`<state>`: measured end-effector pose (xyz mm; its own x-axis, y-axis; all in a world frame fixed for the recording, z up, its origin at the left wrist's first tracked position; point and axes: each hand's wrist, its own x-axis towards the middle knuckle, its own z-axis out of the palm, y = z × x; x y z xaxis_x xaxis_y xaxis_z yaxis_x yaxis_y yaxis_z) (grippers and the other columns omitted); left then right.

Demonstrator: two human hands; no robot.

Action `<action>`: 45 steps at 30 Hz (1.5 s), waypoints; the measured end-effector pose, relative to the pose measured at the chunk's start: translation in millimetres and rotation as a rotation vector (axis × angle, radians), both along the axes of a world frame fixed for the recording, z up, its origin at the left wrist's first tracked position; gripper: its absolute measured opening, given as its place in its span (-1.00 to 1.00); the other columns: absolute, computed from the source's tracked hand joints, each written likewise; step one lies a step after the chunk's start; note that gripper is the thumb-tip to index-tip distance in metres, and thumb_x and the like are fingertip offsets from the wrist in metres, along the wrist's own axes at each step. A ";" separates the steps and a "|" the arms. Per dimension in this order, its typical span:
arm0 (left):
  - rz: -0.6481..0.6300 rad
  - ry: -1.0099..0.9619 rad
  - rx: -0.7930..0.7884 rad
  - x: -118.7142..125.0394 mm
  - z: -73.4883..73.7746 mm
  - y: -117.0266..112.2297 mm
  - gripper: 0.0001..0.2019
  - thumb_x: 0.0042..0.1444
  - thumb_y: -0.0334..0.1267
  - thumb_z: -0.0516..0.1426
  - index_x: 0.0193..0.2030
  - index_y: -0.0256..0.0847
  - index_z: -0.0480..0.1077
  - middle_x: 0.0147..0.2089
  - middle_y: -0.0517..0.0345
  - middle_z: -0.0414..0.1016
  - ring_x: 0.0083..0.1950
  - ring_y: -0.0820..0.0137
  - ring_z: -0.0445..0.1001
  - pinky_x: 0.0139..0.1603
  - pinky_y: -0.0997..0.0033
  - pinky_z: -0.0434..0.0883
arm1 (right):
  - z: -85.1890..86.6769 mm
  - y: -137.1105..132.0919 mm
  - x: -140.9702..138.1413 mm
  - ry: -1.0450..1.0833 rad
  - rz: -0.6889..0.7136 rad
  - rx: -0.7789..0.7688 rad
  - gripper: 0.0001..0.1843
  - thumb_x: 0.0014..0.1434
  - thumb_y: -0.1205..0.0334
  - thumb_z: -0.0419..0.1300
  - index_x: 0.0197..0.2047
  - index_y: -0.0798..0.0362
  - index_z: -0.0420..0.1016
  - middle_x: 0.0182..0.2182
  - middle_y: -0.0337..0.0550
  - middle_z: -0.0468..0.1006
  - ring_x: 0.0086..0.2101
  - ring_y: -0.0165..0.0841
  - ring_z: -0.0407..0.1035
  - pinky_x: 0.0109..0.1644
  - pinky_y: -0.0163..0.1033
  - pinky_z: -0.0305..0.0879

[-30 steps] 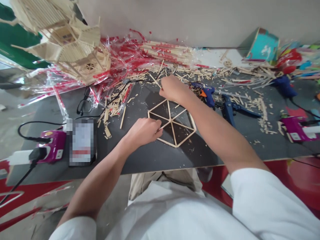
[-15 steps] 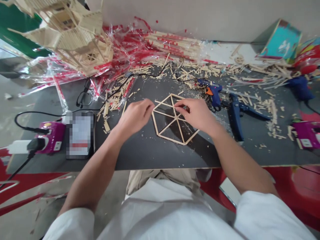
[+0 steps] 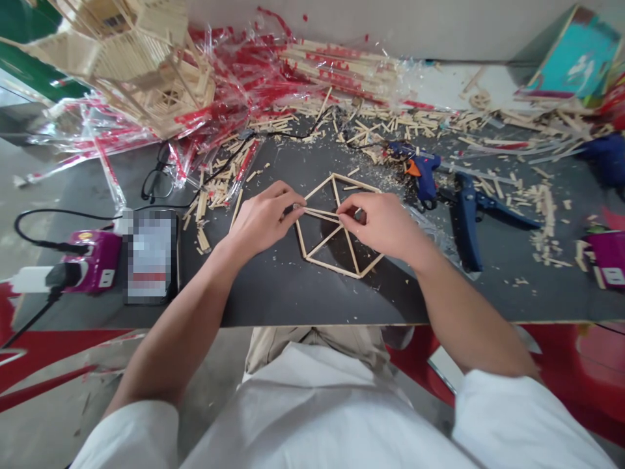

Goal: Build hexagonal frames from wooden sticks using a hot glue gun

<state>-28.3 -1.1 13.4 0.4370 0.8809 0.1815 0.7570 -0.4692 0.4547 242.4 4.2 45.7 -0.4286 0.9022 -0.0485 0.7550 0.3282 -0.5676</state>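
Observation:
A hexagonal frame of thin wooden sticks with spokes (image 3: pixel 332 268) lies flat on the dark table in front of me. Over its left half, a thin wooden stick (image 3: pixel 319 212) runs between my two hands, close along one spoke. My left hand (image 3: pixel 266 215) pinches its left end near the hexagon's left corner. At the other end, the thumb and fingertips of my right hand (image 3: pixel 383 225) are closed on the stick near the hub. My right hand hides the hub and part of the frame's right side.
Right of the frame lie a blue glue gun (image 3: pixel 424 174) and blue-handled cutters (image 3: pixel 467 221). Stick offcuts (image 3: pixel 215 185) and red-and-clear wrappers (image 3: pixel 234 85) litter the back. A wooden stick model (image 3: pixel 131 65), glasses (image 3: pixel 159 179), a phone (image 3: pixel 151 257) and a purple power strip (image 3: pixel 97 260) stand left.
My left hand has moved slightly right and now grips the stick's left end. The stick, slanting from my right hand before, has swung down close along the spoke. The view has shifted slightly.

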 end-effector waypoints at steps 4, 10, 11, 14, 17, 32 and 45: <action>-0.008 0.038 0.001 3.6 -0.8 -1.9 -0.67 0.51 -0.12 0.06 0.10 -0.08 0.65 0.19 0.02 0.60 -0.12 0.33 0.59 -0.13 0.31 0.46 | -3.9 0.4 0.2 -0.011 0.027 0.008 -0.88 0.34 0.28 0.29 -0.18 0.03 0.69 -0.32 -0.16 0.71 -0.38 -0.34 0.48 -0.18 -0.18 0.29; -0.014 0.081 0.021 7.6 -2.3 -1.4 -0.65 0.52 -0.11 0.05 0.11 -0.09 0.67 0.21 0.00 0.57 -0.14 0.34 0.58 -0.16 0.30 0.45 | -9.5 -0.1 -1.5 -0.021 0.017 0.033 -0.89 0.31 0.28 0.29 -0.20 0.04 0.67 -0.33 -0.17 0.71 -0.41 -0.35 0.45 -0.19 -0.18 0.27; -0.015 0.092 0.024 8.1 -1.9 -1.6 -0.64 0.53 -0.11 0.05 0.11 -0.09 0.68 0.20 -0.01 0.56 -0.15 0.34 0.57 -0.18 0.30 0.45 | -9.2 -0.3 -1.5 -0.019 0.014 0.031 -0.90 0.31 0.28 0.29 -0.20 0.04 0.67 -0.34 -0.17 0.71 -0.41 -0.35 0.45 -0.19 -0.19 0.27; -0.001 0.137 0.031 10.9 1.8 -4.5 -0.64 0.53 -0.12 0.06 0.08 -0.11 0.69 0.15 -0.02 0.55 -0.16 0.33 0.57 -0.25 0.31 0.40 | -6.5 0.5 0.6 -0.012 0.015 0.025 -0.88 0.33 0.26 0.28 -0.21 0.03 0.68 -0.35 -0.18 0.71 -0.40 -0.35 0.47 -0.20 -0.19 0.27; 0.012 0.214 0.052 14.6 8.3 -10.7 -0.66 0.53 -0.16 0.06 0.05 -0.13 0.69 0.12 -0.02 0.56 -0.18 0.33 0.57 -0.31 0.31 0.33 | -2.7 3.4 5.8 -0.001 0.041 -0.005 -0.84 0.37 0.24 0.27 -0.18 0.01 0.71 -0.33 -0.19 0.73 -0.38 -0.34 0.49 -0.20 -0.18 0.26; -0.061 0.393 0.136 11.6 21.2 -19.8 -0.69 0.59 -0.24 -0.05 0.06 -0.19 0.53 0.04 -0.07 0.57 -0.04 0.22 0.61 -0.40 0.27 0.19 | 3.8 8.0 12.2 0.025 0.066 0.004 -0.80 0.41 0.23 0.23 -0.14 0.05 0.71 -0.19 -0.06 0.70 -0.31 -0.30 0.49 -0.13 -0.14 0.34; -0.043 0.271 0.050 9.9 17.2 -15.4 -0.68 0.57 -0.09 0.04 0.10 -0.18 0.57 0.16 -0.04 0.57 -0.06 0.28 0.64 -0.35 0.35 0.34 | -12.1 8.2 7.1 -0.062 0.175 0.063 -0.86 0.36 0.28 0.22 -0.21 0.07 0.61 -0.26 -0.09 0.59 -0.31 -0.33 0.42 -0.15 -0.17 0.27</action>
